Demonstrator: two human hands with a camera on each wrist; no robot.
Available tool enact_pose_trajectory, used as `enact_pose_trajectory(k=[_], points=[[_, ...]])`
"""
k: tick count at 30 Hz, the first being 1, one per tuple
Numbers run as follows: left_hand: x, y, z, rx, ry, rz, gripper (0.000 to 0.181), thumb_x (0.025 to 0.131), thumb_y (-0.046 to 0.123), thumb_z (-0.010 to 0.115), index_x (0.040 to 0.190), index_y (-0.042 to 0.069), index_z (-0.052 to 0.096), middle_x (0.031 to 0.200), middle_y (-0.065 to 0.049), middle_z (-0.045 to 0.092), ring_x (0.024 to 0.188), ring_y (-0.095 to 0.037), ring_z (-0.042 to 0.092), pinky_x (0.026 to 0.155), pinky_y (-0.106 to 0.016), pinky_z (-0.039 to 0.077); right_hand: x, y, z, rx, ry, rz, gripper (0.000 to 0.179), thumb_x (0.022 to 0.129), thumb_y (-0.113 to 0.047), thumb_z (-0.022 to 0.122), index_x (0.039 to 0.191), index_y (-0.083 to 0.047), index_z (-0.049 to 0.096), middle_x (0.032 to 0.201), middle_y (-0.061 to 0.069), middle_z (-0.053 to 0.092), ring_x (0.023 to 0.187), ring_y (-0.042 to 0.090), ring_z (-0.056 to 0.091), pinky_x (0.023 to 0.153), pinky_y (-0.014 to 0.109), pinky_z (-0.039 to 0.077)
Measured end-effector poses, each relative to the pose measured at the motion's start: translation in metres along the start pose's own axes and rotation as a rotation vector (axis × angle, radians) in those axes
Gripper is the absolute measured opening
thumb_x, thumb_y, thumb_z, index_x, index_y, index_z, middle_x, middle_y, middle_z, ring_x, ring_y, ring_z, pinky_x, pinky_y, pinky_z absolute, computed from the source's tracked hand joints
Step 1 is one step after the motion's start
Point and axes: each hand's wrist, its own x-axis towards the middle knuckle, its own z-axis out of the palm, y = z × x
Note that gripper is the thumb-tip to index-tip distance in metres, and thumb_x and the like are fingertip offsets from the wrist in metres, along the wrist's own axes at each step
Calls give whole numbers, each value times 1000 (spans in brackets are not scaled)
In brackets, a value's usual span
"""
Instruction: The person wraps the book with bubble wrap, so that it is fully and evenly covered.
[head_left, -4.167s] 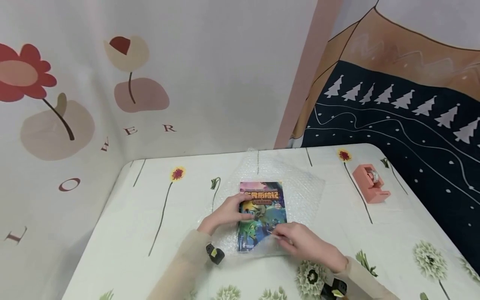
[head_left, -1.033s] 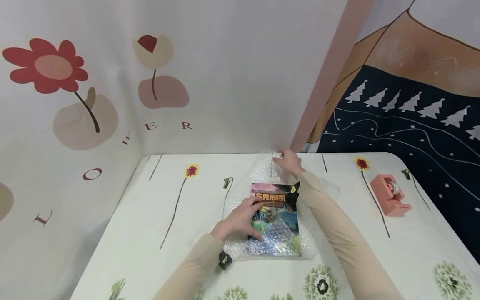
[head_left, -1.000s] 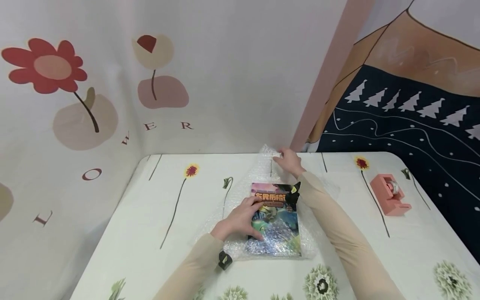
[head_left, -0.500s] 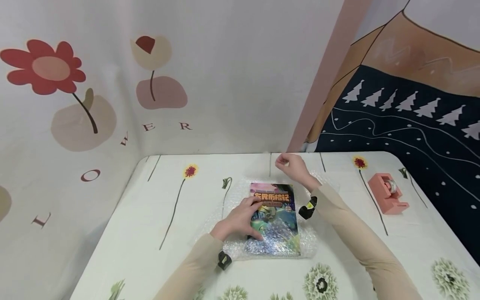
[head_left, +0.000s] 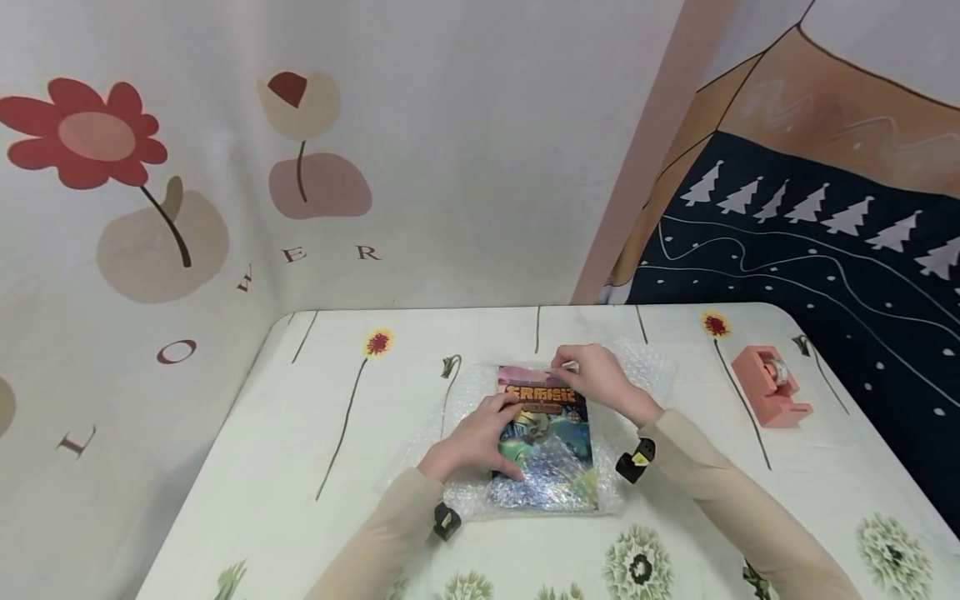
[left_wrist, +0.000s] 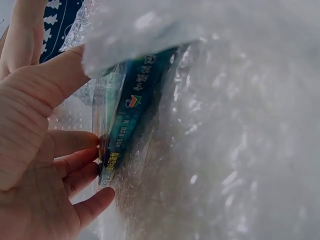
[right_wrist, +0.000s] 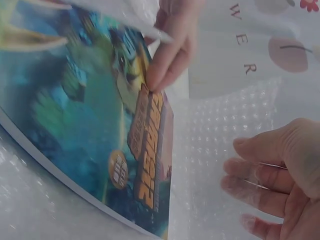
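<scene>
Bubble wrap (head_left: pixel 609 442), tape dispenser (head_left: pixel 765 390) on floral-covered table (head_left: pixel 262 467)

Your left forearm (head_left: pixel 375 533), sleeved in beige, reaches forward and inward; your left hand (head_left: pixel 472 437) lies with its back up, thumb spread well apart from gently bent fingers. Your right forearm (head_left: pixel 750 504), in a matching sleeve, angles inward, and your right hand (head_left: pixel 597 375) sits farther forward, thumb and fingers bent in a pinching grip.
</scene>
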Motion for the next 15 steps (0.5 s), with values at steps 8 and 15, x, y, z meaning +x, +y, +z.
enact_pose_trajectory(k=[8, 15], points=[[-2, 0, -1, -4, 2, 11, 104, 62, 46, 84, 140, -4, 37, 146, -14, 30, 133, -29, 29, 105, -39, 33, -14, -12, 5, -55, -57, -67, 7, 84, -7, 68, 81, -13, 66, 72, 0, 67, 53, 6, 55, 49, 23, 43], [-2, 0, 0, 34, -5, 12, 97, 65, 48, 82, 137, -3, 42, 146, -15, 31, 134, -29, 28, 105, -39, 34, -26, -13, 19, -115, -35, -196, 21, 80, -1, 71, 74, -17, 59, 67, -4, 59, 58, 10, 55, 51, 24, 40]])
